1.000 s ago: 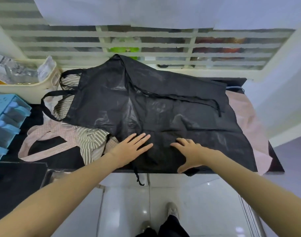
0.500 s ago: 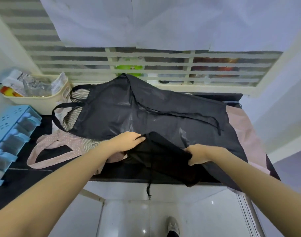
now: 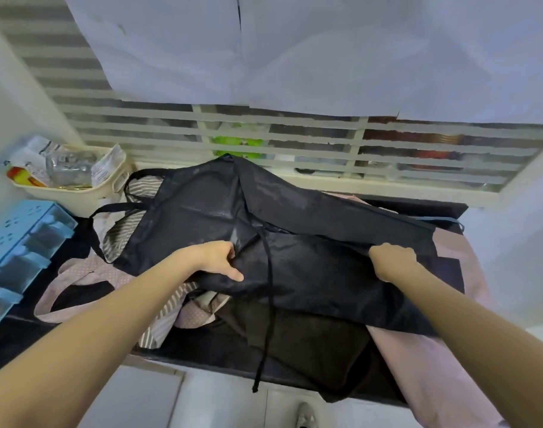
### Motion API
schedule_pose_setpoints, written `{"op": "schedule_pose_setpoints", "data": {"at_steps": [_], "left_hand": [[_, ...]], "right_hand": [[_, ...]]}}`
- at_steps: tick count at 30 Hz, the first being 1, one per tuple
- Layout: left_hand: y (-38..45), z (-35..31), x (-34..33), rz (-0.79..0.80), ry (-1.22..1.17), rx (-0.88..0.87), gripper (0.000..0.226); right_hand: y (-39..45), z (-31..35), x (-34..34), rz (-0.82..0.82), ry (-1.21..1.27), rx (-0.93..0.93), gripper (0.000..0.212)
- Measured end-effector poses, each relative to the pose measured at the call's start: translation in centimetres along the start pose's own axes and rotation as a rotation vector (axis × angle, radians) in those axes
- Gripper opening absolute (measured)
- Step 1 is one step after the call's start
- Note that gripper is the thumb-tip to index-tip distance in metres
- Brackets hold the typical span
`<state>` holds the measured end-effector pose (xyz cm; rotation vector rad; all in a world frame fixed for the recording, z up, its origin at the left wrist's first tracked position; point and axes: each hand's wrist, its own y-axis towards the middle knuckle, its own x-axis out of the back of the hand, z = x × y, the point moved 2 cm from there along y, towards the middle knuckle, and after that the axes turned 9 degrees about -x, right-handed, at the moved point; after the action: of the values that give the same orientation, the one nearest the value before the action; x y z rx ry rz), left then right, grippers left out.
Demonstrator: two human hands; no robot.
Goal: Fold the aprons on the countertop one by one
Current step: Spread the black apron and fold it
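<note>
Nearest: both forearms reach in from the near edge. Left hand pinches the near hem of the thin glossy black fabric apron, fingers curled into the cloth, index finger lying along the fold. Right hand is clamped on the same hem further right. Hands well apart, and the hem is lifted and carried toward the far side, so the near half lies doubled over the rest. A black tie strap hangs from the fold down past the near edge of the dark worktop. The apron's long axis runs left-right across the worktop, bib and neck loop at the left, skirt to the right; the hands sit on its near long edge, roughly equally close. My read: first lengthwise fold in progress, and the next move turns on laying that hem onto the far edge, square to it. Under it lie more aprons: a brown-and-white striped cloth, a pink dotted apron, a plain pink fabric on the right. Left: pale blue plastic drawer organiser, contents not readable. Far left: cream plastic basket holding crumpled wrappers and clear packets. Far side: slatted white window grille.
</note>
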<state>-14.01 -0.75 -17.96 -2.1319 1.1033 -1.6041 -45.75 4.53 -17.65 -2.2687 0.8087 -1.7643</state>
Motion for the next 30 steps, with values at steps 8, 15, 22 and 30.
{"op": "schedule_pose_setpoints", "data": {"at_steps": [8,15,22,30], "left_hand": [[0.2,2.2,-0.4,-0.097,0.054,0.005,0.038],[-0.8,1.8,-1.3,-0.22,-0.035,-0.075,0.027],[-3.7,2.2,-0.9,-0.378,-0.057,-0.08,0.023],[-4.5,3.3,-4.4,-0.142,0.212,-0.012,0.023]], "right_hand": [[1.1,2.1,0.6,-0.187,-0.059,0.023,0.028],[-2.6,10.2,2.0,-0.059,0.191,0.468,0.066],[-5.0,12.5,-3.6,-0.167,-0.105,0.363,0.045],[-5.8,9.3,-4.2,0.388,-0.077,0.331,0.034]]}}
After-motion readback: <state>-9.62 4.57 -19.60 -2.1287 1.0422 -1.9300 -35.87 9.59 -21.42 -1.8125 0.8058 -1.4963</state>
